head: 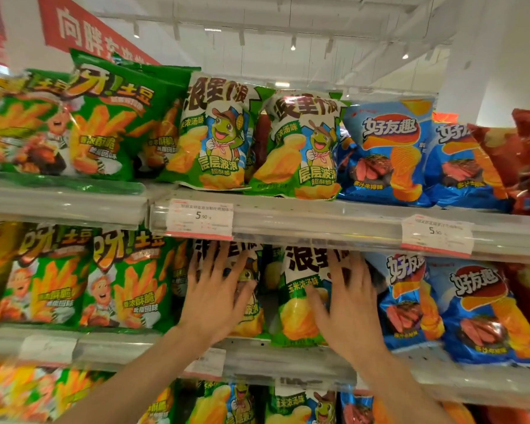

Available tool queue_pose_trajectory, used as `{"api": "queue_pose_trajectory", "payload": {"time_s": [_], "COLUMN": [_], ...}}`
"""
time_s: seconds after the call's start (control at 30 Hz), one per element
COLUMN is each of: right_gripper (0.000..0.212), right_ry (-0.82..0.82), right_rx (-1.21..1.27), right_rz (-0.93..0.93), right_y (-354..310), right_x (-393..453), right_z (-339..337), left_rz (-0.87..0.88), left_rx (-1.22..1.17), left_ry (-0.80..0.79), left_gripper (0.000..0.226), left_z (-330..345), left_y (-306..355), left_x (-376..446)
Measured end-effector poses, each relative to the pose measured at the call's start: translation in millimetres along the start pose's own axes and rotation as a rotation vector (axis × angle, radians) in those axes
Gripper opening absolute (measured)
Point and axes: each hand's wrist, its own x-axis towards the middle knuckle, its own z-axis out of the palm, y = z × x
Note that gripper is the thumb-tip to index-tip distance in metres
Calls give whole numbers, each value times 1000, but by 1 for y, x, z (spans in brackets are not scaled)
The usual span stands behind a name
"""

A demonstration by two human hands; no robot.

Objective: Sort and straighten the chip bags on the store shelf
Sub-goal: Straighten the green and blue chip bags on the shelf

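Head view: left hand flat, fingers spread, on the left green-and-white corn-flavour foil chip bag; right hand likewise flat, gripping nothing, on its twin bag just beside — both on the middle clear-fronted shelf. Judgement: press evenly and low, nudge both bags upright and flush, avoid crushing. Shelf contents — green fry bags left, blue steak-flavour bags right; upper shelf repeats the order.
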Motion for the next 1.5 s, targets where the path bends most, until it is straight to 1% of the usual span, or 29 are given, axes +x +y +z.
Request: {"api": "queue_pose_trajectory", "payload": {"time_s": [0.13,0.27,0.47,0.63,0.7,0.77,0.83,0.9,1.0,1.1,1.13,1.2,1.33,1.4,1.5], "right_gripper": [74,74,73,73,72,72,70,64,50,44,42,39,33,39,54], "right_ry": [-84,-114,-109,-89,-93,-64,-5,100,218,279,267,177,-133,-269,-458], "right_rx": [-123,-141,-245,-256,-207,-57,154,298,355,309,311,324,322,340,321], "right_rz": [-50,-52,-5,-11,-25,-20,29,78,109,126,140,145,98,88,39], "right_y": [-12,-23,-36,-38,-37,-33,-29,-19,13,58,77,113,172,189,202], "right_x": [-3,-4,-3,-3,-3,-3,-3,-3,-1,2,4,7,12,14,18], "right_z": [17,23,28,32,32,30,20,4,-19,-42,-49,-63,-80,-83,-83], "left_rz": [27,82,111,123,128,134,125,121,149,174,175,156,18,-40,-61], "left_rx": [-1,3,9,29,21,-23,-97,-207,-388,-503,-536,-603,-794,-819,-884], "left_ry": [-16,-24,1,21,27,44,81,113,127,86,65,9,-186,-241,-298], "left_gripper": [61,62,63,64,64,63,61,57,51,48,47,47,64,75,89], "left_z": [6,5,9,10,9,6,2,-4,-13,-19,-20,-16,0,10,21], "left_y": [-4,-14,-17,-17,-18,-17,-12,3,44,96,114,152,211,228,246], "left_x": [0,0,-1,0,0,0,0,1,-2,-4,-3,3,21,30,41]}}
